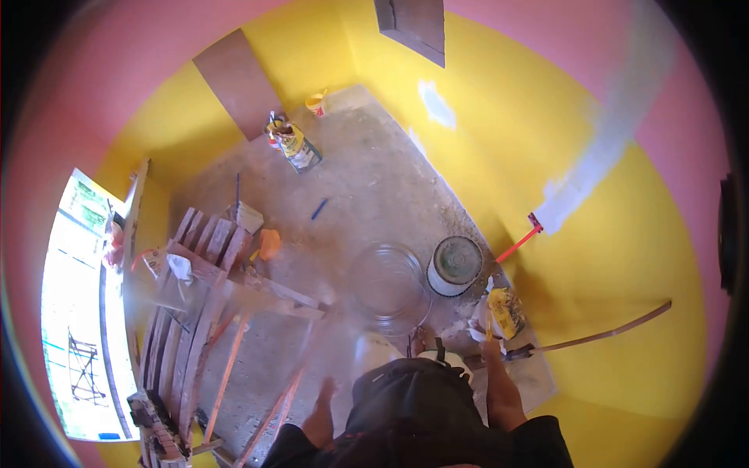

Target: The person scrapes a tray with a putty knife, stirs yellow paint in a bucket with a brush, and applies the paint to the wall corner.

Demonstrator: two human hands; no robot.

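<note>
My left hand (328,388) hangs low beside my body, fingers loosely stretched, with nothing visible in it. Over to the right, my right hand (491,348) is closed, just below a torn yellow and white bag (505,313). A thin orange-brown piece rises from its fingers and overlaps the bag; I cannot tell what it is. A bucket (457,262) with a greyish, wet-looking top stands ahead of that hand. Beyond it, a red-handled tool (518,244) leans on the yellow wall, its dark head at the lower end of a pale grey patch (589,168).
A large round clear basin or coil (388,285) lies left of the bucket. Wooden benches or pallets (199,312) fill the left side by a bright window (87,312). A sack (296,148) and small yellow bucket (316,104) stand farther back. A long strip (608,331) leans at right.
</note>
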